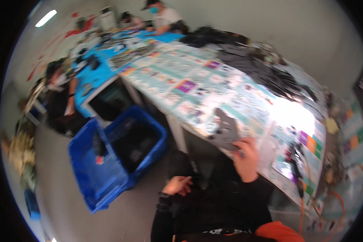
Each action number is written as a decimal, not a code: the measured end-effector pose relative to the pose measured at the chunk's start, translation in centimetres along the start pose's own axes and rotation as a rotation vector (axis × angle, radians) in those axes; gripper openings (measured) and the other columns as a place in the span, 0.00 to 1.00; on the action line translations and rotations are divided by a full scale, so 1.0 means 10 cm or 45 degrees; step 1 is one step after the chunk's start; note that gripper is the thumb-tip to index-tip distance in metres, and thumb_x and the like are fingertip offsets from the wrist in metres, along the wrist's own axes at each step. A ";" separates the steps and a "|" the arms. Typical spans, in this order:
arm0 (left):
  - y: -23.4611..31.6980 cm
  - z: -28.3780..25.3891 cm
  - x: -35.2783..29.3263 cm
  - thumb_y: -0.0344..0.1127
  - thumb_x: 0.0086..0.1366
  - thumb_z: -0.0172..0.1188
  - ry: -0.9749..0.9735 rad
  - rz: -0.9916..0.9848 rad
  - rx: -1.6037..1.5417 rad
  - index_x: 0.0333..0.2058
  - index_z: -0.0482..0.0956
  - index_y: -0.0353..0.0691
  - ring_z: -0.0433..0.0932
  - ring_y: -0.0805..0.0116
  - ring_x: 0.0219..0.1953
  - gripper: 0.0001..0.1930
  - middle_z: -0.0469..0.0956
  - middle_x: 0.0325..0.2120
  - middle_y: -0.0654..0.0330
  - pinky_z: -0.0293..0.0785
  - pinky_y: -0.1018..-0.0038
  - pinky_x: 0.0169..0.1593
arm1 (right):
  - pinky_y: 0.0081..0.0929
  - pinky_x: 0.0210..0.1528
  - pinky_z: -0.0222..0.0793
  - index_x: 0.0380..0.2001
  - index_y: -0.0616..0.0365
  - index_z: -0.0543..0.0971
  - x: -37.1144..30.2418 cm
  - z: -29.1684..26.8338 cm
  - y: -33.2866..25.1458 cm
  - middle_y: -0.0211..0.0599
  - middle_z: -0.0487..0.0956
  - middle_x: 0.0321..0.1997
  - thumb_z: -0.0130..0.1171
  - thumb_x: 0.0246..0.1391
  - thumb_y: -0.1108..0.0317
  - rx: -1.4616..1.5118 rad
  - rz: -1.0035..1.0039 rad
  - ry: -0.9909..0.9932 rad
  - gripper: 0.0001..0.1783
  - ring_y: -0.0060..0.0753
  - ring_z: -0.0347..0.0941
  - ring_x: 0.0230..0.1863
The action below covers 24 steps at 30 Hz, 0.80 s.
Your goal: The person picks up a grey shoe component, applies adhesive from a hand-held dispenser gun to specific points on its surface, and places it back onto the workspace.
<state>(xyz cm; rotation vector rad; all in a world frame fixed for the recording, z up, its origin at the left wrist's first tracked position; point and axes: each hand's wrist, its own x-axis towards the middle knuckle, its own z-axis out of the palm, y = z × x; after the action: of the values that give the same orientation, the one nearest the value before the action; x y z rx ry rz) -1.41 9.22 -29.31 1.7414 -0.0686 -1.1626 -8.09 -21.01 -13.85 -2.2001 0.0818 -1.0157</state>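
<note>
My right hand (pixel 247 158) is closed on the lower edge of a flat grey cut piece (pixel 227 131) with notches and dark spots along its left side. The piece is tilted over the near edge of a long table (pixel 226 94) covered with a printed sheet in white, teal, purple and orange. My left hand (pixel 176 185) rests low near my lap, wearing a dark wristband. Its fingers are loosely apart and nothing shows in them. Motion blur hides the fine detail of both hands and the piece's material.
Two blue plastic bins (pixel 97 169) stand on the floor at left, dark things inside. Dark grey fabric pieces (pixel 256 68) lie along the table's far side. A dark tool with an orange cord (pixel 297 157) lies at right. Co-workers sit around the blue-covered table part (pixel 93 74).
</note>
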 end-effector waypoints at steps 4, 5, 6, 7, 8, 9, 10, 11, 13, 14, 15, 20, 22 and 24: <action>0.21 0.01 -0.23 0.41 0.78 0.59 0.170 0.247 -0.008 0.44 0.83 0.36 0.80 0.73 0.23 0.13 0.84 0.26 0.61 0.77 0.78 0.31 | 0.47 0.61 0.71 0.51 0.59 0.82 0.12 -0.10 -0.46 0.49 0.76 0.55 0.55 0.37 0.84 -0.065 -0.076 -0.045 0.31 0.56 0.75 0.54; 0.33 0.08 -0.29 0.41 0.78 0.59 0.134 0.246 0.007 0.44 0.83 0.36 0.80 0.73 0.23 0.13 0.84 0.26 0.61 0.77 0.78 0.31 | 0.51 0.64 0.68 0.48 0.62 0.82 0.08 -0.26 -0.62 0.49 0.78 0.51 0.55 0.38 0.83 0.125 -0.086 -0.104 0.28 0.56 0.76 0.50; 0.47 0.13 -0.35 0.36 0.75 0.62 0.200 0.515 0.083 0.42 0.82 0.36 0.80 0.74 0.28 0.09 0.83 0.28 0.62 0.75 0.78 0.34 | 0.54 0.67 0.66 0.45 0.65 0.82 -0.02 -0.39 -0.80 0.48 0.79 0.47 0.56 0.40 0.83 0.330 -0.094 -0.159 0.24 0.55 0.77 0.46; 0.69 0.22 -0.44 0.31 0.72 0.64 0.249 0.794 0.157 0.40 0.81 0.36 0.79 0.75 0.32 0.05 0.81 0.31 0.62 0.74 0.79 0.38 | 0.61 0.71 0.61 0.41 0.67 0.82 -0.12 -0.54 -0.96 0.45 0.78 0.40 0.55 0.43 0.82 0.539 -0.292 -0.228 0.19 0.51 0.77 0.41; 1.04 0.37 -0.61 0.26 0.66 0.66 0.024 1.018 -0.079 0.37 0.79 0.36 0.76 0.74 0.41 0.05 0.79 0.38 0.60 0.71 0.76 0.46 | 0.68 0.74 0.57 0.38 0.68 0.82 -0.27 -0.60 -1.05 0.43 0.78 0.34 0.55 0.46 0.82 0.771 -0.488 -0.303 0.14 0.48 0.77 0.35; 1.27 0.45 -0.73 0.26 0.66 0.66 -0.127 1.064 -0.090 0.36 0.78 0.36 0.76 0.72 0.44 0.05 0.78 0.41 0.59 0.71 0.75 0.49 | 0.73 0.77 0.49 0.34 0.68 0.81 -0.44 -0.56 -1.11 0.39 0.75 0.29 0.54 0.48 0.81 0.874 -0.515 -0.425 0.10 0.45 0.76 0.31; 1.43 0.51 -0.80 0.25 0.65 0.66 -0.272 1.105 -0.102 0.36 0.78 0.36 0.76 0.70 0.47 0.05 0.78 0.43 0.58 0.70 0.74 0.52 | 0.77 0.79 0.41 0.30 0.67 0.81 -0.54 -0.52 -1.16 0.36 0.72 0.24 0.53 0.51 0.81 0.982 -0.545 -0.549 0.07 0.42 0.74 0.27; 1.57 0.56 -0.87 0.25 0.65 0.66 -0.273 1.092 -0.091 0.36 0.78 0.36 0.76 0.70 0.47 0.05 0.78 0.43 0.58 0.70 0.74 0.52 | 0.77 0.79 0.41 0.30 0.67 0.81 -0.55 -0.56 -1.17 0.36 0.72 0.24 0.53 0.51 0.81 0.991 -0.537 -0.536 0.07 0.42 0.74 0.27; 1.72 0.61 -0.91 0.25 0.63 0.66 -0.295 1.226 0.010 0.36 0.78 0.37 0.76 0.67 0.47 0.06 0.79 0.43 0.57 0.69 0.72 0.53 | 0.76 0.80 0.37 0.27 0.68 0.80 -0.57 -0.62 -1.16 0.38 0.76 0.24 0.54 0.49 0.83 1.042 -0.378 -0.678 0.06 0.40 0.77 0.25; 1.75 0.63 -0.90 0.25 0.63 0.66 -0.285 1.213 0.016 0.36 0.78 0.37 0.76 0.67 0.47 0.06 0.79 0.43 0.57 0.69 0.72 0.53 | 0.77 0.80 0.35 0.26 0.64 0.78 -0.59 -0.68 -1.21 0.34 0.70 0.22 0.53 0.52 0.80 1.240 -0.340 -0.488 0.05 0.39 0.70 0.23; 1.78 0.63 -0.89 0.24 0.62 0.66 -0.315 1.238 0.059 0.36 0.78 0.37 0.76 0.66 0.47 0.06 0.79 0.43 0.57 0.69 0.72 0.53 | 0.75 0.81 0.35 0.26 0.64 0.78 -0.55 -0.70 -1.14 0.33 0.71 0.22 0.53 0.52 0.80 1.272 -0.302 -0.510 0.05 0.40 0.70 0.23; 1.87 0.76 -0.71 0.25 0.70 0.63 0.289 0.939 -0.094 0.43 0.78 0.36 0.78 0.74 0.37 0.06 0.80 0.38 0.60 0.74 0.78 0.43 | 0.63 0.80 0.52 0.32 0.58 0.80 -0.28 -0.92 -0.80 0.31 0.76 0.25 0.60 0.57 0.76 1.058 0.117 -0.698 0.02 0.42 0.78 0.30; 1.75 0.46 -0.43 0.30 0.73 0.64 0.826 1.018 0.038 0.50 0.75 0.35 0.77 0.79 0.29 0.11 0.81 0.34 0.61 0.68 0.82 0.30 | 0.52 0.73 0.66 0.39 0.58 0.81 -0.01 -1.21 -0.71 0.37 0.80 0.34 0.64 0.57 0.74 0.565 0.279 -0.660 0.06 0.46 0.81 0.38; 1.73 0.29 -0.29 0.31 0.73 0.65 0.700 0.759 -0.117 0.51 0.74 0.35 0.78 0.78 0.26 0.13 0.82 0.33 0.59 0.66 0.82 0.25 | 0.41 0.59 0.73 0.50 0.58 0.78 0.21 -1.52 -0.48 0.47 0.79 0.49 0.66 0.54 0.75 -0.010 0.435 -0.611 0.19 0.54 0.78 0.55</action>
<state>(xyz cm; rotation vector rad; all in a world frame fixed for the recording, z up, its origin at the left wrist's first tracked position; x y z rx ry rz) 2.56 0.07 -14.57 1.7324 -0.1819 -0.2399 -18.18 -26.84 -2.73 -2.2752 0.2314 -0.2905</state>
